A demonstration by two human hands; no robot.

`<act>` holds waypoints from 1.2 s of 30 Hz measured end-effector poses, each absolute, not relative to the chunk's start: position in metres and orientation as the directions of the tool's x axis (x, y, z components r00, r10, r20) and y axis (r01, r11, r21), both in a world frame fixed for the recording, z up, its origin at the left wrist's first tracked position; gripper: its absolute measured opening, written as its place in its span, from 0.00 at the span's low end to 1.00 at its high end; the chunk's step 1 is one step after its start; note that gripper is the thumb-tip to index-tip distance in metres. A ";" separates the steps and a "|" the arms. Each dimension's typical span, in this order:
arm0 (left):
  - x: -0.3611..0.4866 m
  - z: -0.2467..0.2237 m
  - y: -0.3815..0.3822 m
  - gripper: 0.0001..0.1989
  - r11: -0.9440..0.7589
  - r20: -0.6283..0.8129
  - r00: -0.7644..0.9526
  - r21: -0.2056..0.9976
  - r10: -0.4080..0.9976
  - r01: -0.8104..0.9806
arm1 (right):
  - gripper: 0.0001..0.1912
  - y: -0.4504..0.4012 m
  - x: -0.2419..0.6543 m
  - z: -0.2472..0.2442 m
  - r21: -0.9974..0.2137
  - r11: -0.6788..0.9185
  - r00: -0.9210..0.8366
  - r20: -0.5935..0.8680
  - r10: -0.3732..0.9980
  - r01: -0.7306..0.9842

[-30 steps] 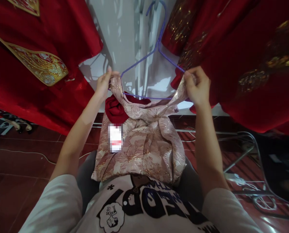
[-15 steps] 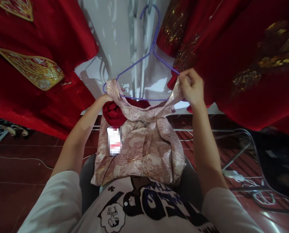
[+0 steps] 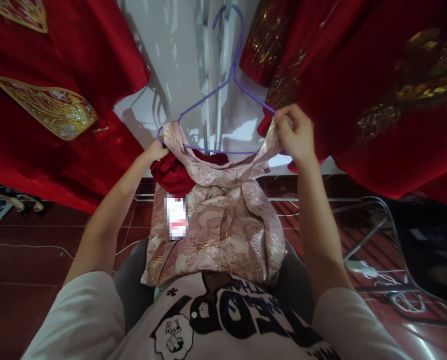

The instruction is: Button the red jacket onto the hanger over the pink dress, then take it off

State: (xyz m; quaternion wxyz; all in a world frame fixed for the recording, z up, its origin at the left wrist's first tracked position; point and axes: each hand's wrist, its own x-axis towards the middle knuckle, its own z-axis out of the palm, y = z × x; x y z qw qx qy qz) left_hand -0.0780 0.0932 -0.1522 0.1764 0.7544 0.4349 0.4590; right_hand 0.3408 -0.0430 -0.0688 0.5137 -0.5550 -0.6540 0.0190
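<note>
A pink-and-gold brocade dress [image 3: 204, 240] lies bunched across my lap, its neckline and shoulder straps raised on a purple wire hanger [image 3: 208, 97]. My right hand [image 3: 296, 132] pinches the right strap against the hanger's sloping arm. At the left end of the hanger, my left hand [image 3: 156, 150] is closed at the edge of a bundle of dark red cloth [image 3: 173, 175]; its fingertips are partly hidden behind the left strap. Below the red cloth, a white tag-like rectangle [image 3: 177, 217], blurred out, rests on the dress.
Red garments with gold embroidery hang at the left [image 3: 62, 107] and right [image 3: 358, 100]. Metal poles [image 3: 212, 75] stand against the pale wall ahead. A black chair [image 3: 426, 250] and white cables [image 3: 407, 302] are at the right on the red tile floor.
My left hand has shifted left and a little up, and the red cloth has spread leftward with it. My right hand stays on the strap.
</note>
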 end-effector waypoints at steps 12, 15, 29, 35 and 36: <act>-0.083 -0.143 0.053 0.17 -0.447 0.181 0.414 0.483 0.892 0.753 | 0.18 -0.039 0.342 -0.073 -0.603 0.425 0.141 0.671 0.728 0.675; -0.097 -0.137 0.061 0.14 -0.414 0.159 0.395 0.544 0.905 0.730 | 0.19 -0.040 0.342 -0.072 -0.601 0.412 0.141 0.663 0.735 0.685; -0.020 -0.011 0.010 0.13 -0.547 0.655 0.096 0.532 0.750 0.647 | 0.16 -0.075 0.332 -0.051 -0.626 0.422 0.116 0.636 0.763 0.655; 0.022 -0.008 -0.005 0.19 -0.661 0.657 0.198 0.596 0.728 0.456 | 0.28 -0.059 0.348 -0.031 -0.665 0.408 0.027 0.541 0.841 0.626; 0.019 -0.009 0.002 0.19 -0.675 0.655 0.226 0.593 0.721 0.439 | 0.30 -0.051 0.350 -0.027 -0.651 0.395 -0.018 0.506 0.863 0.648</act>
